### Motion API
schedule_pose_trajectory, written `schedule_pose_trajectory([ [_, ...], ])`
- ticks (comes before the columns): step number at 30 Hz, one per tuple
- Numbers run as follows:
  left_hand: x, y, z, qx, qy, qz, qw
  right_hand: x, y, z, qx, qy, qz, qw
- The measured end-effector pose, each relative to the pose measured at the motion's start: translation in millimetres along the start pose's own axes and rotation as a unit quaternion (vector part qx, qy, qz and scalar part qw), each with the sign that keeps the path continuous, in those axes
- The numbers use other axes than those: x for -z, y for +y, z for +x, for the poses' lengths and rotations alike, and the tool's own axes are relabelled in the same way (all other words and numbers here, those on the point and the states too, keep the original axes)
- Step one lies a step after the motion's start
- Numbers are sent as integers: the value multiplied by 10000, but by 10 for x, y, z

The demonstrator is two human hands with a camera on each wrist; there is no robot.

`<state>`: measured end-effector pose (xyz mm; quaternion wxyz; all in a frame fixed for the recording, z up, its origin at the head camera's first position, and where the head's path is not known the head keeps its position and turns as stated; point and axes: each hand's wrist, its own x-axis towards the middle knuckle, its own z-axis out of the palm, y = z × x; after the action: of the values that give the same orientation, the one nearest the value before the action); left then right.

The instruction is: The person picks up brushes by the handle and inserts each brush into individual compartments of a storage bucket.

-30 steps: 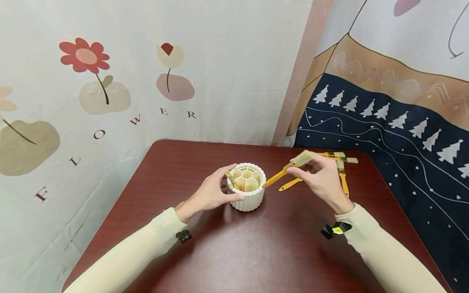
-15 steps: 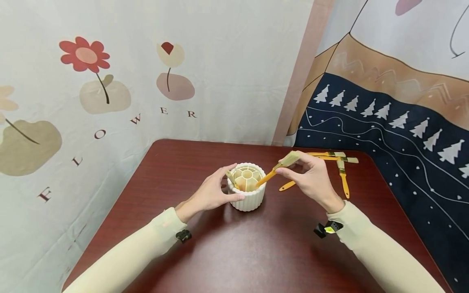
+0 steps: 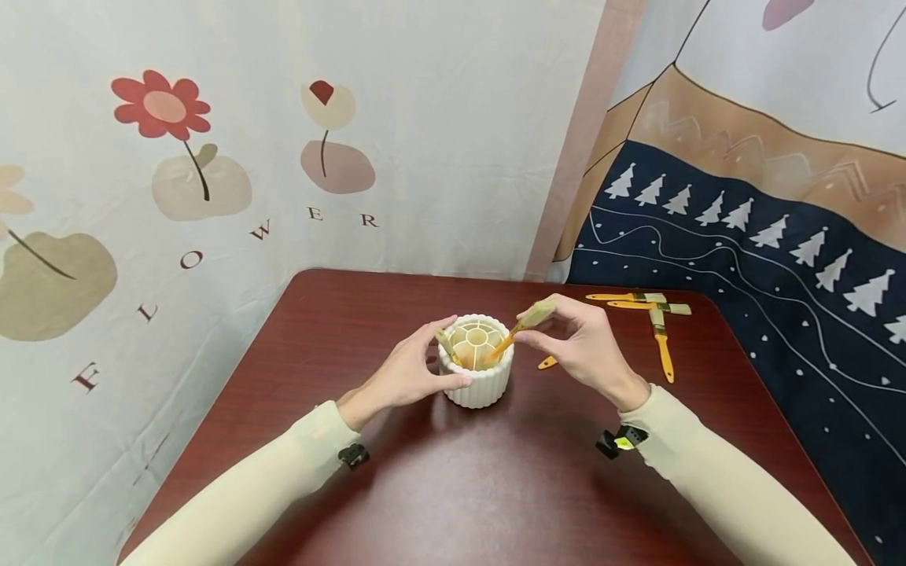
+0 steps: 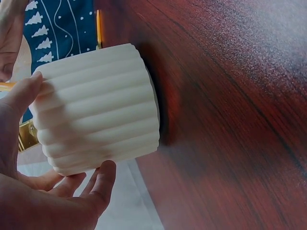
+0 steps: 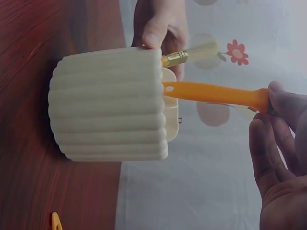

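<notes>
A person's right grip (image 5: 285, 136) pinches an orange-handled brush (image 5: 216, 94) between thumb and fingers, its holed handle end down at the rim of a ribbed white holder (image 5: 108, 105); its bristles are hidden. On the left, the left grip (image 5: 168, 28) has its thumb at the rim, near a second brush (image 5: 187, 54) with gold ferrule and pale bristles jutting out. Cream dividers (image 5: 171, 127) show above the rim. The holder stands on the dark red surface (image 5: 24, 120); to its right lies an orange handle tip (image 5: 56, 221). A flower-printed cloth (image 5: 201, 177) hangs on the far side.
</notes>
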<state>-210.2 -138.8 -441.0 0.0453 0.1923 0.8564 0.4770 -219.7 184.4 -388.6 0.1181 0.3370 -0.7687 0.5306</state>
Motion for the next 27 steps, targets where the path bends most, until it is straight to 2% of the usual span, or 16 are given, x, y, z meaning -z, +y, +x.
schedule_pose_trajectory([
  [10,-4,-11,-3,-61,3,82,9999,-157,66,26,375,-351,-76,9987],
  [18,13,-5,-1,-70,-24,134,9999,-276,137,35,554,-531,-496,9958],
  [27,16,-17,7,-113,-22,144,9998,-397,193,48,828,-725,-691,9915],
])
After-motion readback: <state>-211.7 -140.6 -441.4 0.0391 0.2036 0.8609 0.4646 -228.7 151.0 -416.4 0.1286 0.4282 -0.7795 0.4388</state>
